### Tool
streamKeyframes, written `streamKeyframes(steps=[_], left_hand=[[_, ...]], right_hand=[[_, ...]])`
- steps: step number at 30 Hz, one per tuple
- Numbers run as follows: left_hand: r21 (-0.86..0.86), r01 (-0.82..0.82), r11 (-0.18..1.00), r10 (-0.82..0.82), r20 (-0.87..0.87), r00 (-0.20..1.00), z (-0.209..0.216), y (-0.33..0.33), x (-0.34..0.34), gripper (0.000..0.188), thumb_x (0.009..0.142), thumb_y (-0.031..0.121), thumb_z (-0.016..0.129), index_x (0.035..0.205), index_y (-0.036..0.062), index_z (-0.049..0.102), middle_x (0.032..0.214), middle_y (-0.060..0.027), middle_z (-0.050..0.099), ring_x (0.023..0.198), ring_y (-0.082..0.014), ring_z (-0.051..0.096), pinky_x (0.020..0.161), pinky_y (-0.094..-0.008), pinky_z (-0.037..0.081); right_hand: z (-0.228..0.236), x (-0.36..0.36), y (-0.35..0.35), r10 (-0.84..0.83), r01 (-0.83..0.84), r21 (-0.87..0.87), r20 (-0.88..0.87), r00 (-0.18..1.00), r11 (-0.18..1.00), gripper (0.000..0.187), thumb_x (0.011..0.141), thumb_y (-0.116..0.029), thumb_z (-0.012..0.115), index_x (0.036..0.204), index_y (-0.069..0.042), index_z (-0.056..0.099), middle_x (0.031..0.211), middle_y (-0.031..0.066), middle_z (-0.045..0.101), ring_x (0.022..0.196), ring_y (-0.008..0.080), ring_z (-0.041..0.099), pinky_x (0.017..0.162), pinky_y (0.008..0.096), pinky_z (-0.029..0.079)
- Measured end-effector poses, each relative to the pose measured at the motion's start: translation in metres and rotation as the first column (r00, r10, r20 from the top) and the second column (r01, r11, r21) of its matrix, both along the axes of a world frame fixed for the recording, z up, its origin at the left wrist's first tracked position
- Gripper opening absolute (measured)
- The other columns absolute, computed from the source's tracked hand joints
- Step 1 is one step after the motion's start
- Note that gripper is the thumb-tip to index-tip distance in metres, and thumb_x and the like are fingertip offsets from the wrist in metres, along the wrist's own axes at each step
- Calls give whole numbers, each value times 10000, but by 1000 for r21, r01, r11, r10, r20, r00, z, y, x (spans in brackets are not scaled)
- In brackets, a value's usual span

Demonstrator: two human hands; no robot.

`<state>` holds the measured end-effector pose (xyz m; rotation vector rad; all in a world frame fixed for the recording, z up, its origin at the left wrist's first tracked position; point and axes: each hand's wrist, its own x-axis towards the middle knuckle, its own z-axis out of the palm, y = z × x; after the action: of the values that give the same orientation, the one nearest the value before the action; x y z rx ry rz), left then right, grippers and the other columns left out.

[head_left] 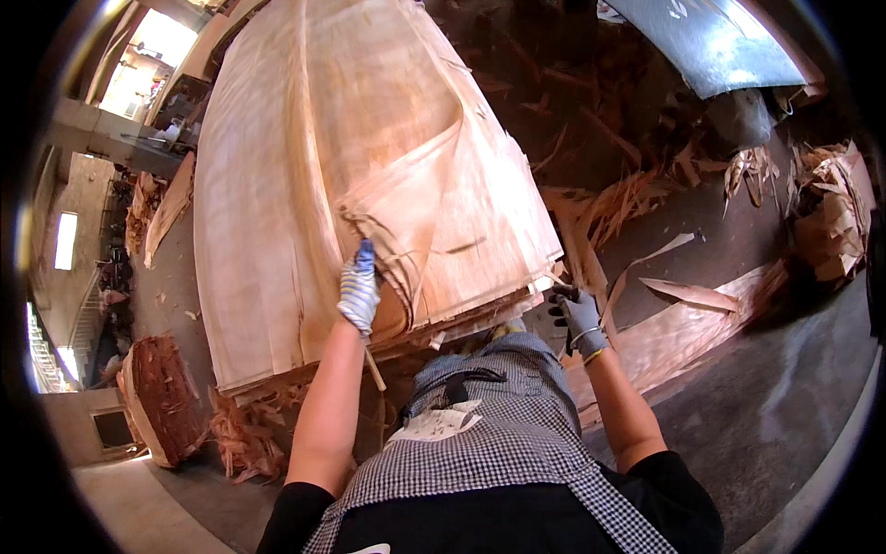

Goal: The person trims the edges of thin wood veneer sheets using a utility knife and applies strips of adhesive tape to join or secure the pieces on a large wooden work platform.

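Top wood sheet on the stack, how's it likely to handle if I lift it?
The top wood sheet is probably floppy, since its surface bends into a long raised ridge. It could split easily along the grain: torn wood scraps lie nearby. It's likely light for its size, as the stack shows thin layered edges.

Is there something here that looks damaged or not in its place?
Yes: the top wood sheet is rumpled and curled beside the left hand, not flat, and loose wood strips litter the floor on the right.
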<state>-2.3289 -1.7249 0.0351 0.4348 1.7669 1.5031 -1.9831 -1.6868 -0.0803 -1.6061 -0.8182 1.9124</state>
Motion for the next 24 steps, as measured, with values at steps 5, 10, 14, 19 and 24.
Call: streamKeyframes(steps=[5,10,14,19,24], left_hand=[[64,72,995,-87,279,956,-22,4,7,318,785,440,582,859,131,570,736,16,547,623,-114,496,535,-263,415],[6,-31,999,28,301,953,-25,3,4,422,778,441,585,975,68,569,925,-59,595,801,-181,563,689,-316,477],[-17,-118,993,119,140,983,-9,7,10,409,786,430,579,943,52,573,881,-49,589,757,-164,558,666,-302,474],[46,-164,985,162,48,986,5,-6,11,429,791,440,567,942,38,571,874,-40,586,744,-150,551,670,-294,470],[-65,-161,985,154,-103,983,15,-17,17,432,793,442,565,931,33,576,824,-24,570,717,-128,519,648,-279,446]], right_hand=[[-7,-11,-3,41,-57,-145,-114,993,988,168,813,-134,555,970,-82,584,844,30,602,695,155,594,519,280,470],[-31,-55,-18,-69,-8,-241,-309,948,970,146,814,-131,550,939,-62,583,821,61,597,695,202,589,575,336,501],[-63,-72,-18,-317,39,-389,-685,656,920,165,800,-90,526,955,-41,557,791,96,584,670,221,586,552,370,513],[-12,-104,-22,-273,139,-339,-390,879,931,175,790,-18,461,941,-22,549,746,105,565,633,229,585,513,348,525],[41,-127,-30,-54,59,15,-227,972,998,303,760,-31,483,1051,21,548,838,77,592,660,164,573,576,267,503]])
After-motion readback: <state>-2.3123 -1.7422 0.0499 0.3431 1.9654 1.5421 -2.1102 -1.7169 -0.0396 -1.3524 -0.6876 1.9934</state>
